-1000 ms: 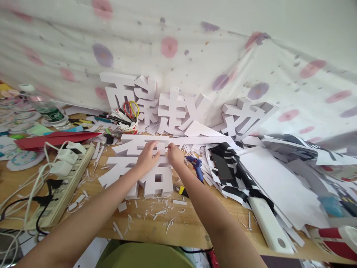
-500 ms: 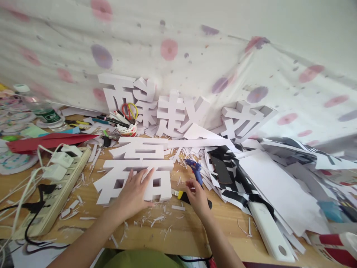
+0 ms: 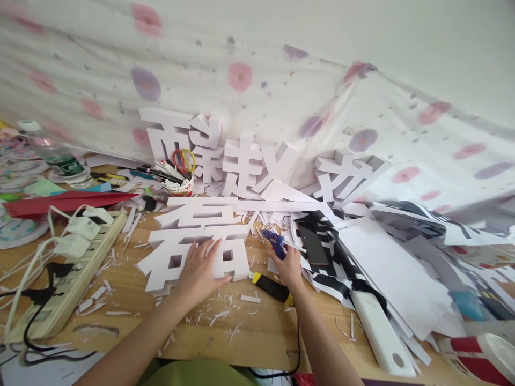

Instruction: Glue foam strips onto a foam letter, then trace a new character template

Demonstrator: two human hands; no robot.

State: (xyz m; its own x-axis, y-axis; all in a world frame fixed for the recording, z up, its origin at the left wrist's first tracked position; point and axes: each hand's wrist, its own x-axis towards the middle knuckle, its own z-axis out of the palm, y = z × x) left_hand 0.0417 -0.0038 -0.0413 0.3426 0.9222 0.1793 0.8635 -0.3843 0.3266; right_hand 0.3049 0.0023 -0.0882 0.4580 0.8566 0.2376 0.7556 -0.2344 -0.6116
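Observation:
My left hand (image 3: 203, 271) lies with fingers spread over the near white three-dimensional character (image 3: 161, 268), its thumb by the lower right edge. A second white character (image 3: 193, 214) lies just behind that one. On the right, my right hand (image 3: 287, 265) has its fingers round the handle of a blue hot glue gun (image 3: 276, 242), which rests on the table among paper scraps. A black-and-yellow utility knife (image 3: 271, 287) lies between the near character and my right wrist.
Finished white characters (image 3: 245, 163) stand against the flowered curtain. At left are a power strip (image 3: 84, 279) with plugs and a water bottle (image 3: 60, 155). A phone (image 3: 314, 244), white sheets (image 3: 394, 273) and a paper cup (image 3: 483, 354) are at right. Paper offcuts litter the wooden table.
My right hand has moved forward from above the utility knife to the glue gun's handle and closed round it. My left hand stays on the near character.

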